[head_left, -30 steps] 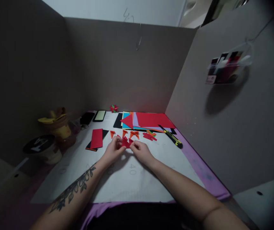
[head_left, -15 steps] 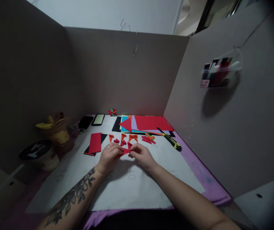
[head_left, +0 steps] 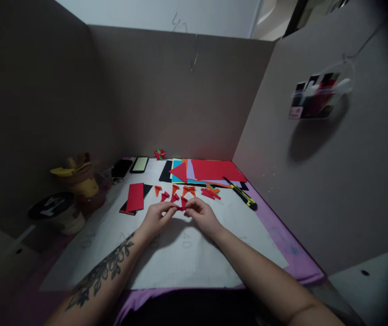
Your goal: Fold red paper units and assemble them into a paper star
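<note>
Over the middle of the white-covered worktop point(head_left: 221, 258), a small red paper piece point(head_left: 181, 208) is held up. Its left end is pinched by the fingers of the left hand point(head_left: 155, 218), its right end by those of the right hand point(head_left: 203, 218). Just beyond, folded red pieces point(head_left: 165, 196) are set near a row of folded orange pieces point(head_left: 175, 189). Farther right, a yellow-and-black cutter point(head_left: 244, 197) is laid with its tip over stacked coloured sheets point(head_left: 217, 170).

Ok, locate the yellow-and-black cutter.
In the head view, the cutter lies right of the red strips, near the right edge of the white mat, its tip overlapping the stacked sheets.
</note>
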Demonstrator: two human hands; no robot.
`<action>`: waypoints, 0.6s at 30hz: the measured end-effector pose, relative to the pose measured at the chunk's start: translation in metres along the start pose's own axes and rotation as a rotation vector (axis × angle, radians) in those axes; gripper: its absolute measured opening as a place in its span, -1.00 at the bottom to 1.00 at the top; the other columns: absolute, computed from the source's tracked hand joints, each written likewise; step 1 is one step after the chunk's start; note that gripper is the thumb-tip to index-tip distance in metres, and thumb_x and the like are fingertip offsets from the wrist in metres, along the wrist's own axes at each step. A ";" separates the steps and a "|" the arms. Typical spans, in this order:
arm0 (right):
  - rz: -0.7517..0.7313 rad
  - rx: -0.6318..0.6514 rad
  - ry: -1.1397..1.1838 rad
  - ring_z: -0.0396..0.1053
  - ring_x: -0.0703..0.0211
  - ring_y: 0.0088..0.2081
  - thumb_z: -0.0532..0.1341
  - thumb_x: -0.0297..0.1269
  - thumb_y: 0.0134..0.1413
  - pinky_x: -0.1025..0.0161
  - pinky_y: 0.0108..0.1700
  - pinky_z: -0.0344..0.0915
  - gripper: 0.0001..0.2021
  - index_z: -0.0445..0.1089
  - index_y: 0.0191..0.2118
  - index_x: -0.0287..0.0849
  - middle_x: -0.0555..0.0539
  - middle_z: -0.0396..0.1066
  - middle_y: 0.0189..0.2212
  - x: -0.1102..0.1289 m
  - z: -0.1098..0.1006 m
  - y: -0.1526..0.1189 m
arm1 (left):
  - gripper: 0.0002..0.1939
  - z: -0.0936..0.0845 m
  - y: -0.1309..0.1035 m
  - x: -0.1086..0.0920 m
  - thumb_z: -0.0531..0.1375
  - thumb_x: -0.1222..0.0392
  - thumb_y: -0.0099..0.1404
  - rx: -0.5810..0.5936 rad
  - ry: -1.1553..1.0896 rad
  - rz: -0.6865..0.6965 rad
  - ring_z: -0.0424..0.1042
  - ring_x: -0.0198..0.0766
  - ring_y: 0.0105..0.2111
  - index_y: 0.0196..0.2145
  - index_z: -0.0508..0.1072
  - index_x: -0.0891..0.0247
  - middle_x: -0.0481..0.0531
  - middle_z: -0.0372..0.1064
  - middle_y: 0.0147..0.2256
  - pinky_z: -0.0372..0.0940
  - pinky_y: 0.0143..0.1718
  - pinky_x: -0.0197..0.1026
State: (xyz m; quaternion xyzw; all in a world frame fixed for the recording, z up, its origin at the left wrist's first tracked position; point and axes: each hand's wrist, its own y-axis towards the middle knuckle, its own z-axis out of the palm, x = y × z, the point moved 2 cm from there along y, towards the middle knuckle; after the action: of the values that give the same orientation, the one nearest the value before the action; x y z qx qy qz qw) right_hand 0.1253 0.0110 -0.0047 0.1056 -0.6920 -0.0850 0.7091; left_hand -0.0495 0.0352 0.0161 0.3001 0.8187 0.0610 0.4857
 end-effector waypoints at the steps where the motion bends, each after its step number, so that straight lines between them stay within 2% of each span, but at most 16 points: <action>1: -0.038 -0.006 -0.052 0.35 0.27 -0.44 0.21 -0.34 -0.08 0.27 -0.34 0.33 -0.92 0.34 -0.37 -0.15 0.04 0.33 -0.44 0.000 -0.001 0.000 | -0.73 0.001 0.001 0.001 0.09 0.06 0.25 -0.005 -0.025 -0.053 0.42 -0.25 -0.36 -0.34 0.51 0.26 0.06 0.49 -0.36 0.26 -0.38 -0.30; 6: -0.300 0.012 -0.344 0.33 0.18 -0.30 0.17 -0.42 -0.02 0.21 -0.23 0.31 -0.91 0.41 -0.36 -0.14 -0.04 0.34 -0.38 0.004 -0.002 -0.002 | -0.64 0.004 0.006 0.002 0.11 0.01 0.20 0.028 -0.160 -0.239 0.26 -0.35 -0.57 -0.55 0.46 0.34 -0.03 0.33 -0.61 0.10 -0.54 -0.34; 12: -0.320 0.021 -0.409 0.32 0.19 -0.31 0.18 -0.41 0.00 0.24 -0.26 0.29 -0.91 0.40 -0.33 -0.15 -0.05 0.35 -0.37 0.001 0.001 -0.002 | -0.64 0.005 0.005 0.002 0.16 -0.01 0.13 0.026 -0.284 -0.329 0.19 -0.38 -0.60 -0.59 0.43 0.36 -0.06 0.28 -0.64 0.03 -0.56 -0.34; 18: -0.364 0.035 -0.411 0.31 0.18 -0.27 0.15 -0.40 0.05 0.24 -0.24 0.29 -0.92 0.39 -0.39 -0.15 -0.06 0.36 -0.36 0.004 0.003 -0.004 | -0.62 0.013 0.004 0.007 0.20 -0.07 0.08 -0.008 -0.423 -0.382 0.19 -0.39 -0.59 -0.55 0.46 0.38 -0.05 0.29 -0.63 0.05 -0.55 -0.34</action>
State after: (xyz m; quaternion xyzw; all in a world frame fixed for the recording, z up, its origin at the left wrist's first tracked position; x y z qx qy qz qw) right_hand 0.1226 0.0065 -0.0020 0.2210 -0.7924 -0.2188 0.5249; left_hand -0.0395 0.0398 0.0061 0.1444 0.7407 -0.0924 0.6495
